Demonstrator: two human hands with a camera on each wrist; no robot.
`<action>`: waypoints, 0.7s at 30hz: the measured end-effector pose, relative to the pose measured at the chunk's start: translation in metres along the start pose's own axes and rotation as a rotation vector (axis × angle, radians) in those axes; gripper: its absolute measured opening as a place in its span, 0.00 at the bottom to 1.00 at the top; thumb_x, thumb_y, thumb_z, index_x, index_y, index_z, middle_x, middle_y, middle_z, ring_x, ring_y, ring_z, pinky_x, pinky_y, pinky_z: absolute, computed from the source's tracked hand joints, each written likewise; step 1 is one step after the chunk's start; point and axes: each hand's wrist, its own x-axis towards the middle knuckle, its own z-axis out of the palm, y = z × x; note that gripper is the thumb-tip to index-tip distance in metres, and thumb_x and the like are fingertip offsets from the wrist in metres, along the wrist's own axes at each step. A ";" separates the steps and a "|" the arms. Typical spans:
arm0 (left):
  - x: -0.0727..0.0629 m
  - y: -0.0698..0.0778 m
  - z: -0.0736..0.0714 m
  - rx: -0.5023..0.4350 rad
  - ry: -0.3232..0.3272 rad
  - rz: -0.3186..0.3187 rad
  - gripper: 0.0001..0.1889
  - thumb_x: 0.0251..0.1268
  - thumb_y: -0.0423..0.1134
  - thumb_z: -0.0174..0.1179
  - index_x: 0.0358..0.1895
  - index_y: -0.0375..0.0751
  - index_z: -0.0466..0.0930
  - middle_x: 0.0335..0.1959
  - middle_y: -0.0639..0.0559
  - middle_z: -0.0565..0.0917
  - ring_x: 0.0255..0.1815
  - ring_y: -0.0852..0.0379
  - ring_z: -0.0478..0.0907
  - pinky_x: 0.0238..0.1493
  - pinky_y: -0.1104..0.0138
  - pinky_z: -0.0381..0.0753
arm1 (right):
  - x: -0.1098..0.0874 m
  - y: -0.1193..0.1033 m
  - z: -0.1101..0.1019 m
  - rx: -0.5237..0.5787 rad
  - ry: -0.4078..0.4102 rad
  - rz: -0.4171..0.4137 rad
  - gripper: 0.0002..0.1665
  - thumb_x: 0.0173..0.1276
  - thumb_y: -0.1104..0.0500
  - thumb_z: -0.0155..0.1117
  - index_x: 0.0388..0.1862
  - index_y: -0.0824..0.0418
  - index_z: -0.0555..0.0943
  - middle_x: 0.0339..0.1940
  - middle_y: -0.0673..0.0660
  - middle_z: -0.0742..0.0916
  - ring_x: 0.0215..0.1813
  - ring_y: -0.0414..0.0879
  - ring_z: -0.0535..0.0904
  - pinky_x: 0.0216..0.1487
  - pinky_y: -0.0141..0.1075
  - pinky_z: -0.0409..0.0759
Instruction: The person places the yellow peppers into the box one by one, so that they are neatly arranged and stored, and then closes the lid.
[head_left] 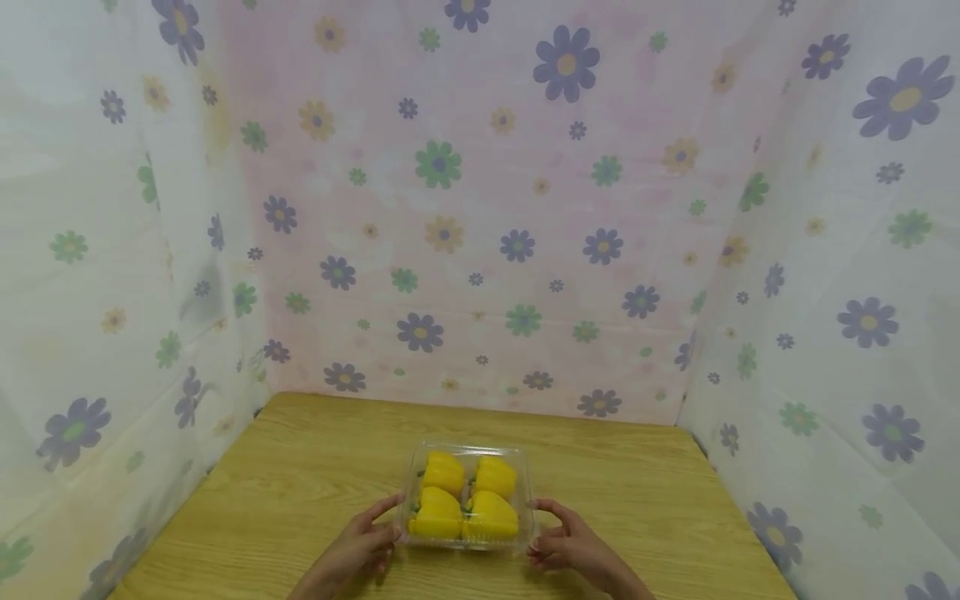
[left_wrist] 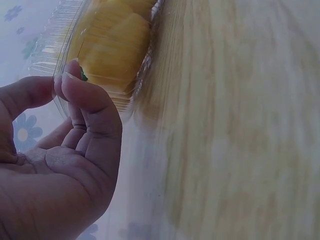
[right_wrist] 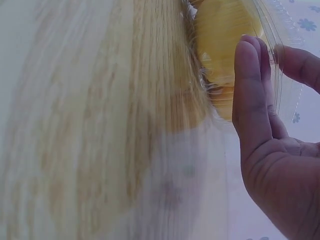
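A clear plastic container point(head_left: 467, 544) with several yellow bell peppers point(head_left: 491, 512) inside sits at the near middle of the table. The peppers lie in two rows, their green stems towards the left. At the left side, my left hand point(head_left: 356, 546) pinches the projecting rim point(left_wrist: 61, 87) between thumb and fingertips. My right hand point(head_left: 581, 550) grips the opposite side, with the rim point(right_wrist: 274, 65) between its thumb and fingers. Ridged clear walls show close up in both wrist views, with yellow pepper point(right_wrist: 220, 45) behind them.
The wood-grain table point(head_left: 330, 450) extends behind and to both sides of the container. Flower-patterned cloth point(head_left: 480, 208) hangs along its back edge, and similar sheets stand at the left point(head_left: 90, 333) and right point(head_left: 825, 367).
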 end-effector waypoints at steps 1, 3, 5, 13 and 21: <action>0.000 0.000 0.000 -0.004 -0.002 0.000 0.40 0.79 0.41 0.55 0.81 0.31 0.42 0.35 0.54 0.80 0.30 0.63 0.71 0.32 0.73 0.79 | -0.001 0.000 0.000 -0.003 -0.006 -0.002 0.42 0.73 0.62 0.64 0.78 0.72 0.54 0.39 0.61 0.91 0.40 0.48 0.88 0.43 0.41 0.88; -0.001 0.000 0.000 -0.002 -0.013 0.001 0.40 0.80 0.41 0.54 0.81 0.30 0.41 0.36 0.54 0.81 0.30 0.64 0.71 0.32 0.73 0.79 | -0.001 0.001 -0.001 -0.004 -0.014 -0.001 0.42 0.74 0.62 0.64 0.78 0.72 0.54 0.40 0.61 0.90 0.40 0.48 0.88 0.44 0.42 0.88; -0.002 0.000 0.000 0.001 -0.018 0.005 0.39 0.80 0.40 0.54 0.81 0.30 0.41 0.36 0.54 0.82 0.29 0.64 0.71 0.31 0.74 0.79 | -0.002 0.002 -0.001 -0.003 -0.020 0.003 0.43 0.74 0.61 0.64 0.78 0.72 0.54 0.40 0.61 0.90 0.41 0.48 0.87 0.45 0.43 0.88; -0.003 0.005 -0.002 0.004 -0.012 -0.019 0.40 0.79 0.41 0.55 0.81 0.31 0.42 0.34 0.56 0.79 0.30 0.63 0.70 0.32 0.73 0.79 | -0.003 0.000 -0.002 -0.030 -0.038 -0.012 0.45 0.76 0.58 0.62 0.81 0.72 0.51 0.43 0.61 0.90 0.45 0.49 0.88 0.49 0.45 0.88; -0.003 0.007 -0.005 -0.001 -0.028 -0.021 0.39 0.79 0.41 0.55 0.81 0.31 0.44 0.37 0.54 0.83 0.30 0.63 0.71 0.33 0.72 0.80 | -0.004 0.001 -0.003 -0.081 0.006 0.002 0.43 0.78 0.56 0.61 0.81 0.72 0.53 0.44 0.61 0.90 0.47 0.49 0.87 0.49 0.44 0.87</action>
